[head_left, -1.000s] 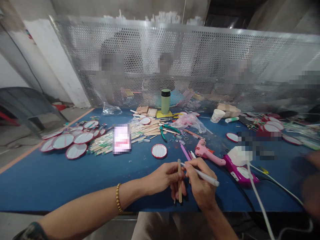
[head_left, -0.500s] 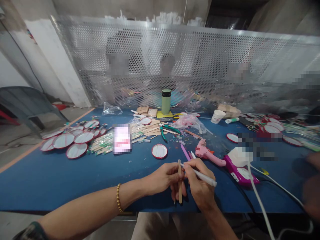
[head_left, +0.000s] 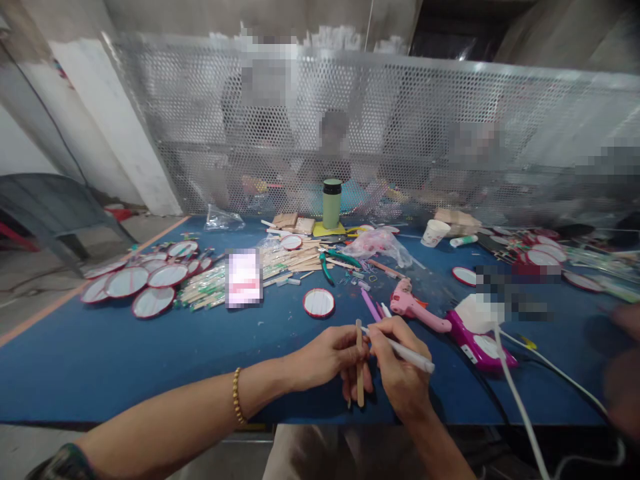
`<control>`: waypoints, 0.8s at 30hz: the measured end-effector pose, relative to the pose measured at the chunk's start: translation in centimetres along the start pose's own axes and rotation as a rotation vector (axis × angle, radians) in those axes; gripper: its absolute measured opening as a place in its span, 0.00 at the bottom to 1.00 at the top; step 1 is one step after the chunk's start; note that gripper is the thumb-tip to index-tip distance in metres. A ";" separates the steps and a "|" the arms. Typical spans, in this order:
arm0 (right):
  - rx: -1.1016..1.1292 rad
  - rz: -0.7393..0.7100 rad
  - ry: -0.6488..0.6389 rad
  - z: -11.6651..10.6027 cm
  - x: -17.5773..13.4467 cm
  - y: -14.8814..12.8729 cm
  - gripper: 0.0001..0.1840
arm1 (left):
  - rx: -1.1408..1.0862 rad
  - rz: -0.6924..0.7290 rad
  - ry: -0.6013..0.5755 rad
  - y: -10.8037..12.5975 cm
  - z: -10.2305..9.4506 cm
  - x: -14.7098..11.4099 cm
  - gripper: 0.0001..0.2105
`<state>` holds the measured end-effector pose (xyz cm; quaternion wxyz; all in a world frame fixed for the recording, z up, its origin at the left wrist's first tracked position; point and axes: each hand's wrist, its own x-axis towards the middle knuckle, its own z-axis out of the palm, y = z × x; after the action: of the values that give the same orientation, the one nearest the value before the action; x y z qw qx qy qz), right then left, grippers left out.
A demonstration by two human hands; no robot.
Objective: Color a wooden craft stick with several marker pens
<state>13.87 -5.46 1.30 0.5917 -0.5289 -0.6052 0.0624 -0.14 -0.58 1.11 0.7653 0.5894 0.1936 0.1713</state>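
Wooden craft stick [head_left: 360,381] between the hands, its long axis running near to far, a white pen [head_left: 416,359] slanting in from the right.
The left hand [head_left: 333,355] pinches the stick near its middle, leaving both ends free; the right hand [head_left: 404,381] grips the pen, its tip just beside the stick's far end, though whether they touch I cannot tell. The hands are close together at the near edge of the blue table [head_left: 210,350]; a red-rimmed round disc [head_left: 319,303] lies beyond, slightly left.
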 end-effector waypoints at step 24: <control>0.006 -0.028 0.005 -0.1 0.0 -0.1 0.13 | -0.011 -0.002 -0.008 0.1 0.0 0.0 0.25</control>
<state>13.86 -5.50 1.40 0.5956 -0.5187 -0.6109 0.0548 -0.18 -0.60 1.20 0.7696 0.5855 0.1903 0.1692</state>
